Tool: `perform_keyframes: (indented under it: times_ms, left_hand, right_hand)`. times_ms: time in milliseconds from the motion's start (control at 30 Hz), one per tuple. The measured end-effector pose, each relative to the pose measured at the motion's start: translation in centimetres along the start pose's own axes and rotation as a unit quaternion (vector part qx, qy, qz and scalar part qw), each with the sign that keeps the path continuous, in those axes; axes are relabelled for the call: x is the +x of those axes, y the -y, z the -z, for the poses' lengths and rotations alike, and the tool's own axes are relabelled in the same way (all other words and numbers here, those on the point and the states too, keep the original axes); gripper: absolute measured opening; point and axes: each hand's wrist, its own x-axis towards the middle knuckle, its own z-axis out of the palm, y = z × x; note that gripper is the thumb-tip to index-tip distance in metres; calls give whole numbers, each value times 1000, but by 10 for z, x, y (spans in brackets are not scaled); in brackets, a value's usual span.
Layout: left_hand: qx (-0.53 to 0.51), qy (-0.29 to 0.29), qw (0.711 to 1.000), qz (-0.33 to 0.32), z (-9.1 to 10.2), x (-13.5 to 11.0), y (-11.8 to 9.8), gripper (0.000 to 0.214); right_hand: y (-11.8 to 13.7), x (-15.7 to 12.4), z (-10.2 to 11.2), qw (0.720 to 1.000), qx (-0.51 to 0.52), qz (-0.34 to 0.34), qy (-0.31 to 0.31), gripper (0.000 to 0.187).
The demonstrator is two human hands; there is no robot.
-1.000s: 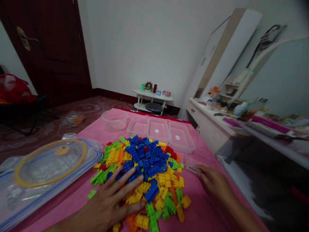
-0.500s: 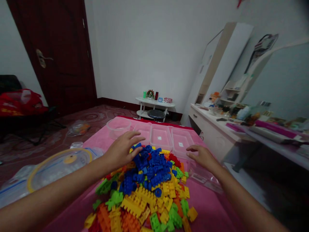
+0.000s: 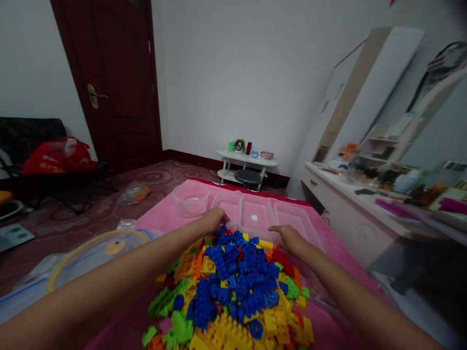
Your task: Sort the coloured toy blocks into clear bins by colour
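A heap of plastic building blocks [image 3: 237, 272] lies in front of me, blue ones on top, with yellow, green, orange and red around them. At its far left edge is my left hand [image 3: 215, 219], open, fingers bent downward beside a blue block [image 3: 221, 230]; the fingertips are partly hidden. Across the heap, my right hand [image 3: 288, 238] is open too. Its index finger stretches left over the near edge of the middle clear box [image 3: 255, 206], close to a yellow block [image 3: 265, 244]. No block shows in its fingers.
Beyond the heap stand a round clear tub [image 3: 191, 200], a left clear box [image 3: 226, 201] and a right clear box [image 3: 295, 216] on the pink cloth [image 3: 156, 211]. A yellow-rimmed clear lid [image 3: 98, 253] lies left. A white dresser [image 3: 339, 209] stands right.
My left hand has reached forward to the heap's far edge, its fingers bending down. My right hand has moved left toward the middle box. The view has shifted left.
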Motion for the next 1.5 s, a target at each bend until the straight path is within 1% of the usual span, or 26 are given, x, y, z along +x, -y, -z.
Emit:
perform_keyframes:
  times_ms: [67, 133, 233, 333, 400, 433, 467, 500, 533, 600, 667, 733, 833, 900, 1033, 1133, 1200, 1233, 1267, 1300, 1333, 1400, 1433, 1500]
  left_hand:
    - [-14, 21, 1000, 7, -2, 7, 4, 36]
    - [-7, 29, 999, 17, -2, 12, 4, 43]
    - [24, 28, 999, 20, 5, 13, -2, 43]
    - [81, -11, 997, -6, 24, 5, -7, 38]
    - [131, -64, 989, 3, 43, -4, -1, 38]
    - [154, -91, 984, 27, 53, -10, 4, 40]
    - [191, -118, 972, 70, 62, -15, 11, 44]
    - [216, -116, 962, 116, 70, -20, 20, 48]
    - [228, -96, 955, 162, 76, -25, 28, 49]
    - [222, -36, 948, 227, 82, -32, 41, 39]
    - [198, 9, 949, 246, 81, -35, 48, 22]
    - [177, 29, 955, 236, 73, -35, 47, 16]
    - [151, 47, 964, 214, 61, -31, 39, 17]
    - [144, 52, 966, 210, 56, -27, 35, 18]
    - [148, 53, 964, 216, 52, -20, 33, 17]
    - [152, 51, 964, 213, 52, -18, 34, 18]
    - [148, 47, 967, 202, 54, -21, 34, 26]
    - [143, 35, 972, 185, 57, -24, 33, 32]
    - [135, 17, 978, 157, 60, -28, 31, 39]
    - [124, -6, 985, 122, 65, -34, 29, 45]
    - [110, -31, 990, 80, 71, -42, 25, 48]
    - [80, -62, 995, 14, 82, -59, 13, 45]
    - [67, -60, 996, -4, 87, -69, 6, 45]
    - [46, -38, 998, -17, 94, -88, -13, 47]
  right_hand:
    - [-6, 13, -5, 1000, -10, -13, -2, 52]
    - [-9, 23, -7, 999, -21, -25, -4, 48]
    - [-8, 30, -6, 998, -38, -41, -5, 45]
    - [-7, 26, -2, 997, -48, -53, 4, 43]
    - [-7, 20, 1, 997, -49, -57, 11, 44]
    - [-6, 17, 1, 997, -47, -57, 13, 45]
    - [-5, 15, 2, 997, -45, -56, 14, 45]
    - [-3, 14, 2, 998, -42, -54, 14, 44]
    - [-2, 14, 1, 998, -39, -51, 14, 41]
    - [2, 16, 0, 998, -34, -47, 14, 35]
    - [4, 20, 0, 998, -34, -50, 13, 28]
    - [5, 23, 0, 998, -36, -54, 11, 25]
    - [3, 26, 0, 998, -36, -53, 11, 24]
    - [2, 28, 0, 998, -38, -51, 12, 23]
    - [6, 32, 1, 997, -46, -58, 16, 23]
    - [11, 29, 8, 996, -51, -73, 21, 28]
    - [12, 18, 19, 995, -53, -85, 20, 46]
    - [12, 8, 25, 994, -51, -91, 14, 55]
    - [11, -6, 32, 995, -46, -92, 1, 60]
    - [9, -24, 38, 995, -42, -91, -15, 59]
    - [7, -44, 43, 995, -25, -86, -47, 54]
    - [3, -92, 47, 992, -5, -60, -111, 48]
    - [0, -116, 46, 989, -5, -63, -130, 48]
    - [-5, -157, 38, 988, -21, -63, -137, 52]
